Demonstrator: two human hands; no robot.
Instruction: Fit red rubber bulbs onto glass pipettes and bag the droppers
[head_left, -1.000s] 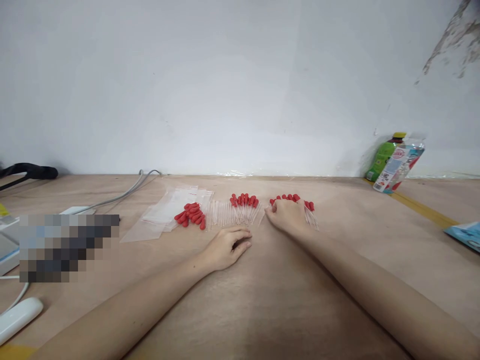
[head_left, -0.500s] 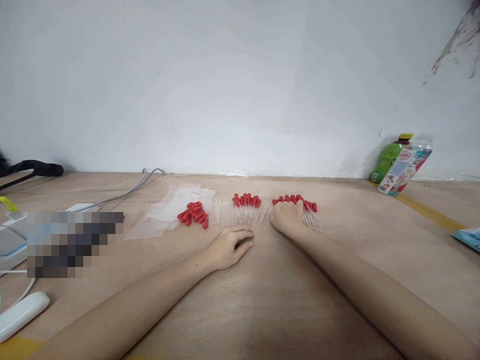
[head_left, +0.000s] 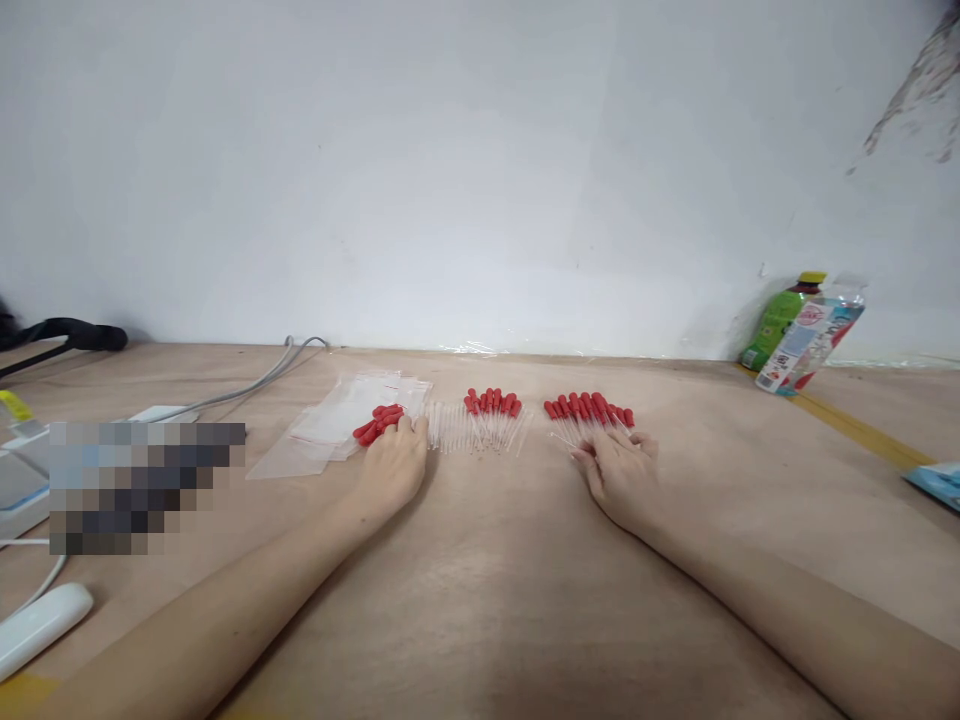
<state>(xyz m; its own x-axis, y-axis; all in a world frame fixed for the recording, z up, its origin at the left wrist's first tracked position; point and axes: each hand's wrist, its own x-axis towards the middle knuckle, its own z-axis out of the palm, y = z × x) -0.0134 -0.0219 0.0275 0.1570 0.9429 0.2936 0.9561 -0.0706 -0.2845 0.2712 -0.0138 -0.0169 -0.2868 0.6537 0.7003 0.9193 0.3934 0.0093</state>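
Note:
Three groups of small parts lie in a row on the wooden table (head_left: 480, 600). At the left is a heap of loose red rubber bulbs (head_left: 379, 421). In the middle are droppers with red bulbs (head_left: 491, 413) and bare clear tubes (head_left: 448, 428) beside them. At the right is a fanned row of finished droppers (head_left: 589, 410). My left hand (head_left: 394, 467) lies over the near side of the loose bulbs, fingers curled on them. My right hand (head_left: 619, 468) rests flat just in front of the right row, its fingertips on the tube ends.
Clear plastic bags (head_left: 330, 428) lie left of the bulbs. Grey cables (head_left: 247, 385) and white devices (head_left: 41, 620) occupy the left side. Two drink bottles (head_left: 799, 330) lean on the wall at the far right. A blue packet (head_left: 937, 480) sits at the right edge.
My left hand moved left and forward from the table's middle onto the loose red bulbs. My right hand drew back and right off the right row, uncovering it.

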